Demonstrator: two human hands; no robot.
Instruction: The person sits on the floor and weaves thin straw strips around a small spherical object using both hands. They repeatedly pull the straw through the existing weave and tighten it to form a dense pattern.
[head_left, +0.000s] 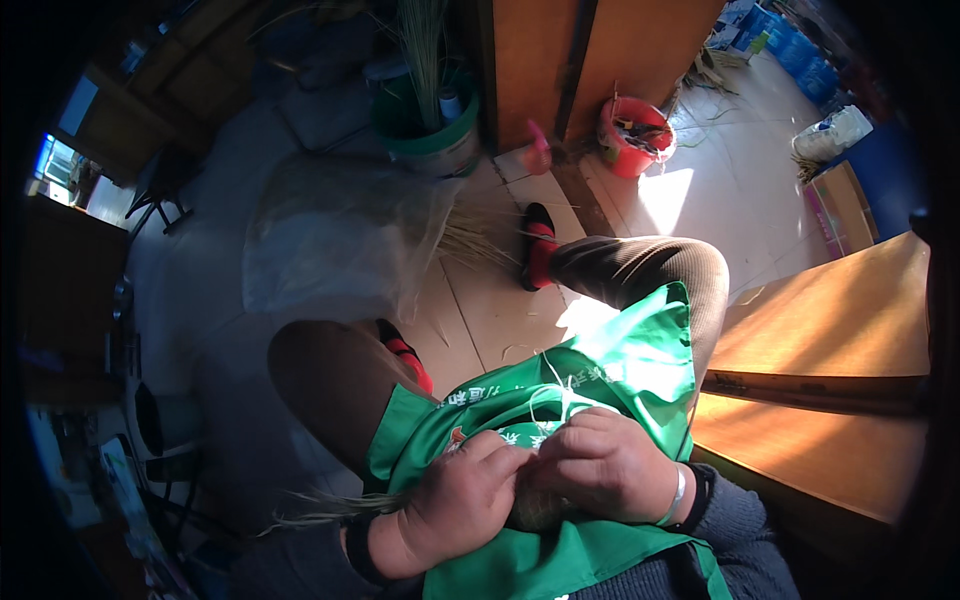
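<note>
My left hand (472, 491) is curled in my lap, fingertips meeting those of my right hand. A bundle of thin straw stalks (341, 506) sticks out to the left from beneath my left hand. My right hand (604, 465), with a pale band at its wrist, pinches at the same spot, and a thin white strand (559, 397) loops up beside its fingers. Below both hands shows part of a rounded, straw-coloured object (538, 511), mostly hidden. A green apron (495, 559) bearing writing covers my lap. What exactly lies between the fingertips is hidden.
Loose straw (469, 236) lies on the tiled floor by a clear plastic sheet (337, 255). Beyond stand a green-rimmed bucket (427, 154) with long stalks and a red bucket (637, 142). A wooden panel (825, 315) is close on my right; a cardboard box (844, 206) is behind it.
</note>
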